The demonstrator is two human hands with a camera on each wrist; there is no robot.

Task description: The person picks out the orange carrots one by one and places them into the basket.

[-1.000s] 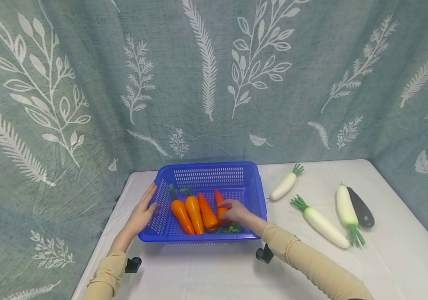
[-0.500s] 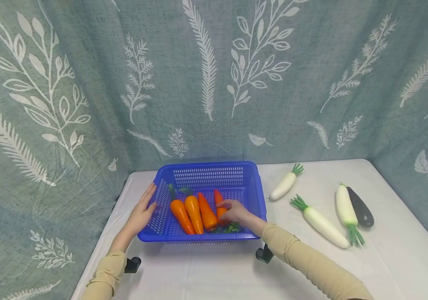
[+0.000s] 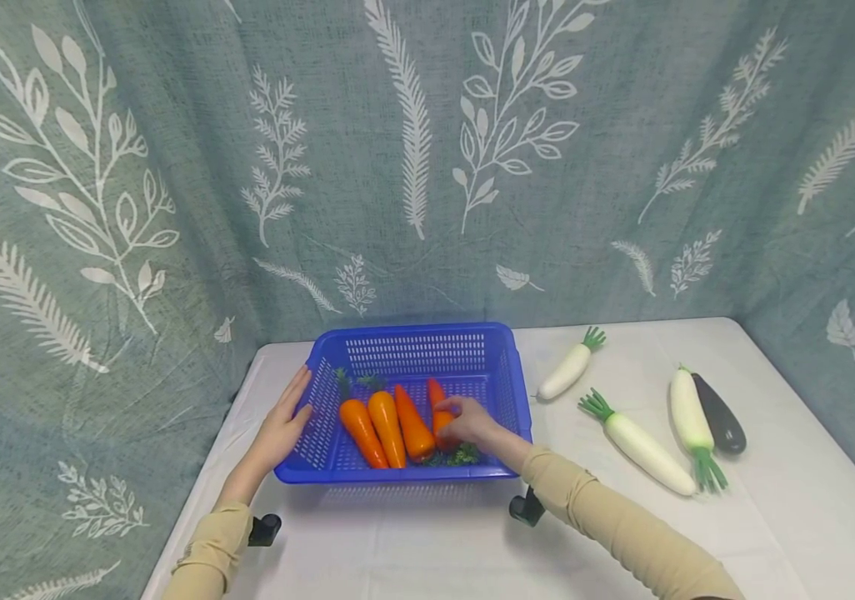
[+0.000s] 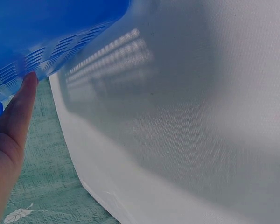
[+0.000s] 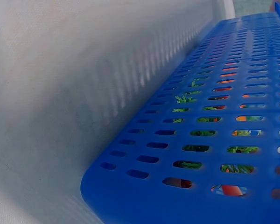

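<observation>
A blue plastic basket (image 3: pixel 397 476) with slotted walls holds several orange carrots with green tops. My left hand (image 3: pixel 281 429) lies against the basket's left side, fingers straight and pointing away. In the left wrist view the thumb (image 4: pixel 19 107) touches the slotted wall. My right hand (image 3: pixel 472 423) reaches over the right rim, its thumb and fingers bent around the rightmost carrot (image 3: pixel 437 392). Left of it lie a redder carrot (image 3: pixel 414 427) and two lighter ones, the nearer of these a carrot (image 3: pixel 388 429). In the right wrist view the basket wall (image 5: pixel 177 149) hides this hand.
On the white table (image 3: pixel 397 550), right of the basket, lie a small white radish (image 3: pixel 567 372), a larger white radish (image 3: pixel 648 454), and another white radish (image 3: pixel 692 412) beside a dark eggplant (image 3: pixel 722 417). A patterned green curtain (image 3: pixel 427 275) hangs behind the table.
</observation>
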